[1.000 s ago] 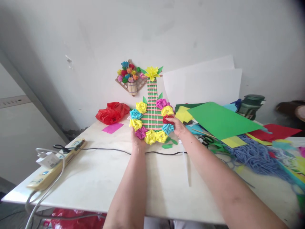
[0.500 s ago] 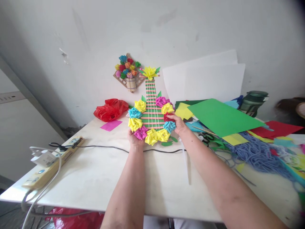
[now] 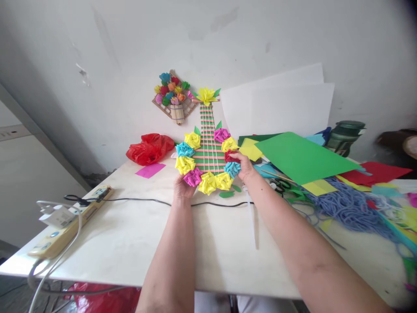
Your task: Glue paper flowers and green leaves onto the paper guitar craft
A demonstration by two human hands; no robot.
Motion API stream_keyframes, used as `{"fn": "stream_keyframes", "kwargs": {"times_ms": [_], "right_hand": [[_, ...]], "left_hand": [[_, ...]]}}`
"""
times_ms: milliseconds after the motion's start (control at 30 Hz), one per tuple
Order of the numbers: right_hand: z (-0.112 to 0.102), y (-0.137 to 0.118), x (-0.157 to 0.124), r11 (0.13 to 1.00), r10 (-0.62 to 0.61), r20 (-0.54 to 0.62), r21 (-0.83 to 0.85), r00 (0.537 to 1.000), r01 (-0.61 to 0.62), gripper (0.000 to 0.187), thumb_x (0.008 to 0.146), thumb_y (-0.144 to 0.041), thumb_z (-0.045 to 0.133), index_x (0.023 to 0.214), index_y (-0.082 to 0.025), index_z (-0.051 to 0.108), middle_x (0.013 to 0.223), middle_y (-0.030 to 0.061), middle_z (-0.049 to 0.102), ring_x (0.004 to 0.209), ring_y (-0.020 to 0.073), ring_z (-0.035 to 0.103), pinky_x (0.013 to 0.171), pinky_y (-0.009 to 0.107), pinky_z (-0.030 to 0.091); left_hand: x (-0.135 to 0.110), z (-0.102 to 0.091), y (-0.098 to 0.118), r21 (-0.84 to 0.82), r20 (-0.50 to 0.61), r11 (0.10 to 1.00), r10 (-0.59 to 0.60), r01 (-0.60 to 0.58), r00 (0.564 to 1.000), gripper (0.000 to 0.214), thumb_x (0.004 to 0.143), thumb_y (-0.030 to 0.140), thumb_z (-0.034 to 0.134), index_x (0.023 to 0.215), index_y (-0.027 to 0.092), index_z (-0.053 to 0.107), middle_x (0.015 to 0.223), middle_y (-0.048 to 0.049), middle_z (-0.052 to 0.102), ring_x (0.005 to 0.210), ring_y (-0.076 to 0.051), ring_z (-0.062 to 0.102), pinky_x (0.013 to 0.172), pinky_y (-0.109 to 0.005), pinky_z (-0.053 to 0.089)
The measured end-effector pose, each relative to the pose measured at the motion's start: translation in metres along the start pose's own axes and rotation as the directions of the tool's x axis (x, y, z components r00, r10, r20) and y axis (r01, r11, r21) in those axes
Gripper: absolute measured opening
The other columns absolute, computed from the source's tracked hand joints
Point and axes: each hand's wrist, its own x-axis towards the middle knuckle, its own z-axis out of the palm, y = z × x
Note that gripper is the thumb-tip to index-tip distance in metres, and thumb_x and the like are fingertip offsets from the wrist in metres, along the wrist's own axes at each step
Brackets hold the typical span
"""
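Gripping guitar (image 3: 208,154) at near-left magenta flower (image 3: 193,177) with left hand (image 3: 183,188); pinching it at right-side red flower (image 3: 230,156) with right hand (image 3: 246,168).

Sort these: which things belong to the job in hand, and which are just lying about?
Job: guitar, in left hand and right hand; probably loose leaves and green sheet, matching its green parts.
Lying about, seemingly: red bag, power strip, bottle, blue cord.

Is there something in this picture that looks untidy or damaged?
Yes, at right: the yarn lies in a loose heap, strands trailing onto the table, among paper scraps, so it looks untidy. The held guitar shows no clear damage.
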Motion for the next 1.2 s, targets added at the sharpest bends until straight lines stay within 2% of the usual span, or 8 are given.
{"fn": "stream_keyframes", "kwargs": {"times_ms": [67,267,533,733,900,1033,1133,1200], "right_hand": [[-0.002,-0.002,0.001,1.000,-0.015,-0.001,0.018,1.000,0.015,0.025,0.053,-0.022,0.063,0.077,-0.019,0.056,0.058,-0.0065,0.059,0.046,0.0083,0.052,0.043,0.021,0.041],[-0.007,-0.008,0.002,0.999,-0.037,0.012,0.027,0.999,0.037,0.024,0.054,-0.021,0.064,0.077,-0.020,0.057,0.065,-0.0060,0.062,0.052,0.0084,0.054,0.048,0.021,0.043],[-0.004,-0.016,-0.001,0.998,-0.064,0.069,0.001,0.996,0.064,0.027,0.055,-0.021,0.063,0.081,-0.020,0.057,0.063,-0.0066,0.060,0.051,0.0076,0.052,0.048,0.020,0.040],[0.003,-0.018,-0.001,0.977,-0.137,0.128,-0.148,0.982,0.156,0.029,0.059,-0.030,0.064,0.086,-0.021,0.058,0.067,-0.0044,0.062,0.058,0.0102,0.056,0.054,0.022,0.043],[0.004,-0.023,-0.004,0.961,-0.073,0.146,-0.254,0.987,0.109,0.037,0.062,-0.037,0.064,0.094,-0.019,0.061,0.071,-0.0011,0.064,0.054,0.0106,0.055,0.049,0.022,0.042],[0.004,-0.026,-0.003,0.934,-0.050,0.115,-0.347,0.992,0.087,0.048,0.062,-0.033,0.065,0.107,-0.020,0.060,0.079,0.0014,0.066,0.063,0.0143,0.060,0.058,0.028,0.048],[0.004,-0.025,0.005,0.872,-0.113,0.070,-0.472,0.991,0.133,0.053,0.062,-0.027,0.065,0.114,-0.017,0.058,0.092,0.0059,0.068,0.080,0.0179,0.063,0.071,0.032,0.049],[0.002,-0.024,0.011,0.774,-0.206,0.078,-0.597,0.975,0.212,0.052,0.062,-0.023,0.064,0.113,-0.017,0.058,0.100,0.0073,0.067,0.090,0.0190,0.062,0.079,0.033,0.048]], "left_hand": [[0.000,0.001,0.002,0.082,0.030,0.996,-0.031,0.029,0.999,0.025,0.060,0.015,0.060,0.085,0.013,0.063,0.083,-0.0090,0.068,0.076,-0.021,0.065,0.072,-0.036,0.054],[0.000,-0.005,0.010,0.276,0.023,0.961,-0.003,-0.004,1.000,0.033,0.053,0.005,0.069,0.084,0.013,0.063,0.077,-0.0041,0.068,0.064,-0.015,0.063,0.060,-0.025,0.053],[0.000,-0.011,0.020,0.441,0.099,0.897,-0.056,0.006,0.994,0.038,0.056,0.006,0.072,0.092,0.016,0.062,0.083,-0.0056,0.068,0.066,-0.015,0.063,0.061,-0.025,0.052],[0.003,-0.012,0.018,0.400,0.068,0.914,0.040,-0.064,0.997,0.040,0.050,0.006,0.076,0.087,0.017,0.064,0.082,-0.0037,0.069,0.066,-0.014,0.063,0.058,-0.022,0.051],[0.006,-0.012,0.018,0.393,0.047,0.910,0.123,-0.131,0.991,0.037,0.051,0.010,0.076,0.085,0.017,0.064,0.083,-0.0041,0.068,0.064,-0.014,0.062,0.055,-0.022,0.051],[0.009,-0.012,0.018,0.387,0.018,0.902,0.200,-0.191,0.980,0.038,0.051,0.011,0.076,0.086,0.018,0.063,0.083,-0.0035,0.068,0.064,-0.014,0.062,0.054,-0.023,0.052],[0.011,-0.012,0.017,0.377,0.026,0.894,0.253,-0.244,0.967,0.040,0.052,0.013,0.077,0.088,0.018,0.062,0.088,-0.0047,0.068,0.071,-0.015,0.064,0.058,-0.024,0.053],[0.012,-0.011,0.016,0.373,0.025,0.892,0.265,-0.255,0.964,0.041,0.052,0.014,0.077,0.090,0.019,0.063,0.088,-0.0048,0.069,0.073,-0.016,0.064,0.058,-0.024,0.054]]}}
